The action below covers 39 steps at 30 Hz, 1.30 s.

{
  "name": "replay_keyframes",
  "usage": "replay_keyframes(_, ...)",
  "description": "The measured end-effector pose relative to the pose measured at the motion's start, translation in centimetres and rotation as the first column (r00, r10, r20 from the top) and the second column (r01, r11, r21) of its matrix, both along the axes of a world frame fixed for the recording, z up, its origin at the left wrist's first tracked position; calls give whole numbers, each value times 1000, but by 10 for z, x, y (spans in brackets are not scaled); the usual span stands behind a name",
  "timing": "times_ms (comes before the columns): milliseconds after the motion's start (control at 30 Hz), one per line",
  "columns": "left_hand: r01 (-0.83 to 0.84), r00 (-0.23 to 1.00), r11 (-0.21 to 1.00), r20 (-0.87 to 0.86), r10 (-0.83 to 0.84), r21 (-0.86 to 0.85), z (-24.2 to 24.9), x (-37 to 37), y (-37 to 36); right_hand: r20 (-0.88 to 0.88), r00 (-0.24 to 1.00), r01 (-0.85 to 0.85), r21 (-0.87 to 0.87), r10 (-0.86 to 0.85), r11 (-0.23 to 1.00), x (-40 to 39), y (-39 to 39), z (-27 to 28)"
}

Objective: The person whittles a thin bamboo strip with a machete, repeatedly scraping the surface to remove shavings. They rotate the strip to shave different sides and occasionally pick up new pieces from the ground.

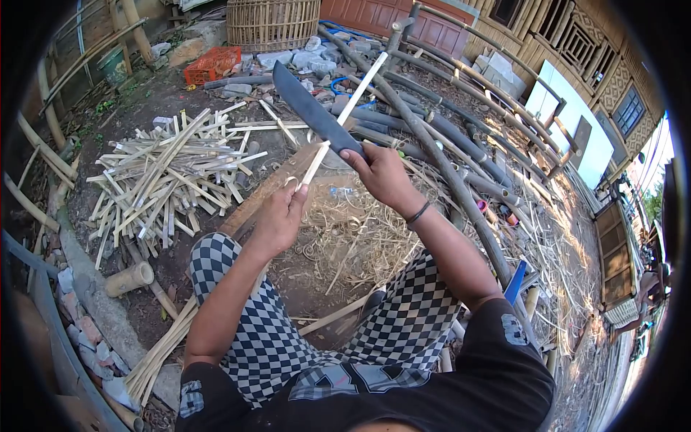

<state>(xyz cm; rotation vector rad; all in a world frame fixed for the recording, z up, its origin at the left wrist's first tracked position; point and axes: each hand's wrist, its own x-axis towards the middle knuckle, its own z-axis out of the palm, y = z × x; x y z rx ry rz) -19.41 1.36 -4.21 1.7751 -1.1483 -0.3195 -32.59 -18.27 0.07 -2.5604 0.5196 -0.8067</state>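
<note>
In the head view my left hand (279, 219) is closed around the lower end of a pale bamboo strip (358, 93), which slants up and away to the right. My right hand (385, 175) grips a machete (306, 104) with a broad dark blade, its tip pointing up and left. The blade crosses the strip just beyond my left hand; the handle is mostly hidden by my fingers. A thin curl of shaving hangs near my left fingertips. Below the hands, a wooden plank (270, 189) slopes down to the left, above a heap of curly shavings (353, 234).
A pile of split bamboo strips (169, 173) lies at left, with a bamboo offcut (129, 279) below it. Long poles (446, 169) cross the right side. Farther back are a red crate (212, 66), stones and a woven basket (273, 25). A blue tool (515, 282) stands near my right elbow.
</note>
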Motion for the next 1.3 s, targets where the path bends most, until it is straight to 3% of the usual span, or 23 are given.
replay_keyframes(100,6,1000,999,-6,-7,-45,-5,12,0,-41,999,6,138,0,990,5,3,9)
replay_keyframes(167,0,1000,999,6,0,-55,2,7,1,102,986,97,276,-130,956,8,-6,19)
replay_keyframes(200,-1,1000,999,19,2,-54,3,3,1,95,987,102,276,-133,956,6,-3,15)
replay_keyframes(300,-26,999,999,45,25,20,-3,6,1,38,997,-70,-18,71,997,4,5,-10)
replay_keyframes(400,4,999,998,35,-1,-70,0,11,-1,-31,998,56,102,-53,993,3,10,21)
replay_keyframes(433,5,1000,998,29,-3,-70,2,9,-4,89,990,88,192,-107,977,6,7,21)
replay_keyframes(467,-1,999,999,38,3,-39,5,6,-5,79,991,94,193,-111,977,4,9,18)
replay_keyframes(533,-9,999,1000,46,9,-4,-1,3,-6,-86,996,1,65,5,998,1,24,9)
replay_keyframes(567,-3,995,996,94,12,-88,-11,5,-8,-43,977,-209,-28,207,978,4,31,-4)
replay_keyframes(600,6,989,986,148,19,-169,-18,10,-9,-129,977,-177,-27,173,984,5,37,-13)
replay_keyframes(633,2,987,986,159,25,-166,-12,12,-7,-62,986,-154,-3,154,988,9,38,-9)
replay_keyframes(700,-37,996,998,-79,33,-47,-1,10,-3,-19,999,-42,86,43,995,10,35,7)
replay_keyframes(733,-33,996,998,-83,29,-50,0,9,-3,-45,998,45,136,-39,990,9,30,24)
replay_keyframes(767,-31,998,1000,-53,31,6,-1,8,-2,75,994,70,90,-77,993,11,15,21)
replay_keyframes(800,-31,999,998,-19,33,63,-2,7,-1,74,994,74,89,-80,993,9,5,18)
replay_keyframes(867,-12,999,1000,-49,12,4,-4,6,0,181,973,78,321,-142,944,3,-8,20)
replay_keyframes(933,7,997,998,-78,-12,-55,-8,8,0,207,960,94,399,-189,912,-1,-19,24)
replay_keyframes(967,64,975,997,-208,-73,-52,-12,12,1,227,945,104,473,-235,875,-3,-23,26)
replay_keyframes(1000,119,933,991,-336,-131,-54,-14,14,2,229,944,106,473,-238,875,-6,-27,27)
replay_keyframes(1033,122,933,991,-335,-133,-54,-6,12,4,241,936,110,495,-257,862,-9,-30,27)
replay_keyframes(1100,176,767,984,-624,-150,-21,15,2,12,245,922,132,530,-301,838,-11,-36,27)
replay_keyframes(1233,235,715,967,-657,-238,-95,8,0,9,293,912,113,494,-287,862,-13,-46,24)
replay_keyframes(1300,297,664,954,-707,-242,-47,4,4,8,334,897,182,320,-291,930,-14,-48,26)
